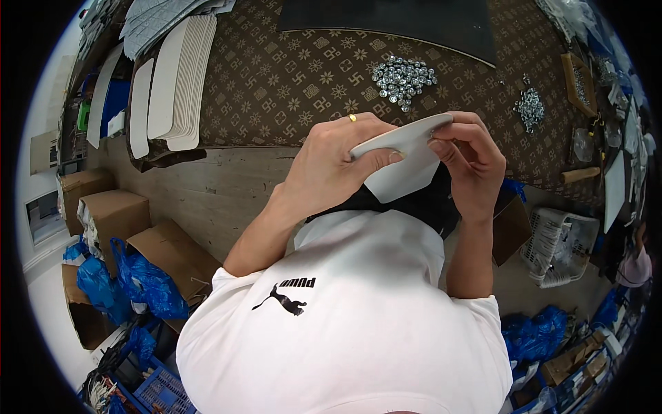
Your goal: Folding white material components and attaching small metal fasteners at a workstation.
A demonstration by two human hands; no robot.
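A thin white panel [408, 171] with a rounded end is held up at the near edge of the cloth-covered table, tilted so that its edge faces me. My left hand [338, 162] grips its left side, thumb on the near face and fingers behind. At the panel's right end, my right hand [472, 155] is closed, thumb and forefinger pinching around the edge. Whether a small part sits between those fingertips is hidden. Beyond my hands lies a pile of shiny round metal pieces [404, 80]. Farther right is a pile of smaller metal pieces [529, 110].
Stacked white panels [181, 83] lie at the table's left, beside grey sheets [155, 27]. A black sheet [393, 24] covers the far middle. At right are a wooden tray [569, 76] and a wooden handle [580, 174]. Cardboard boxes [117, 214] and a white basket [560, 245] flank me.
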